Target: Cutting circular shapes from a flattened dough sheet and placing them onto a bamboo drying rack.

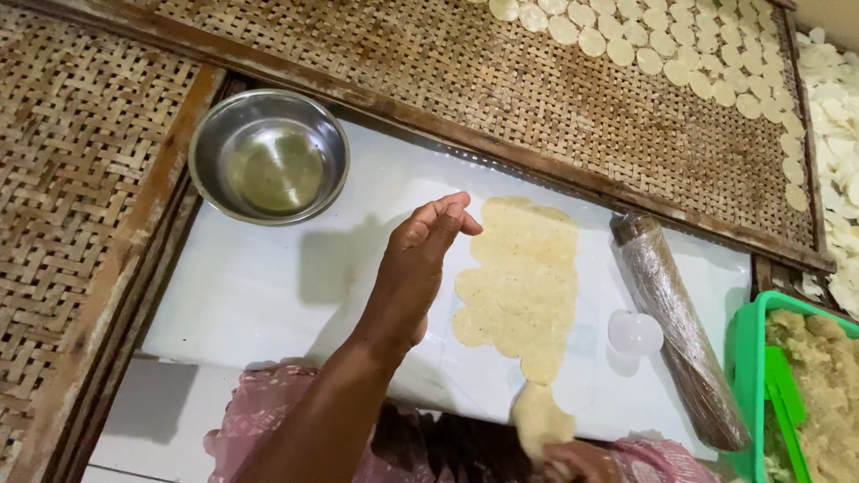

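Nearest the head camera, at the bottom edge, the right hand [573, 461] pinches a small round piece of pale dough [540, 419] and lifts it just clear of the white table [268, 295]; only the knuckles show, so the fingers read as closed on the disc, though how exactly they grip is partly cut off by the frame. Pink patterned cloth [259, 420] on the person's lap shows beneath the forearm. Above it the left hand [420, 259] hovers edge-on over the table, fingers [447, 215] straight, together and holding nothing, just beside the left border of the rolled-out dough sheet [523, 277]. That sheet lies flat in the middle of the table, its lower and left edges scalloped where rounds have been cut away. It looks thin, soft and limp, likely to stretch or tear if pulled, so a cut round is best taken by its rim with a light pinch and supported from below. A small translucent round cutter [635, 333] sits just right of the sheet, and beside it a rolling pin wrapped in plastic film [676, 331] lies slanted. A steel bowl [268, 156] holding a little liquid stands at the table's upper left. Behind the table a woven bamboo tray [501, 89] carries rows of cut rounds [680, 45] at its far right. A green plastic basket [743, 358] of crumbly dough stands at the right edge.
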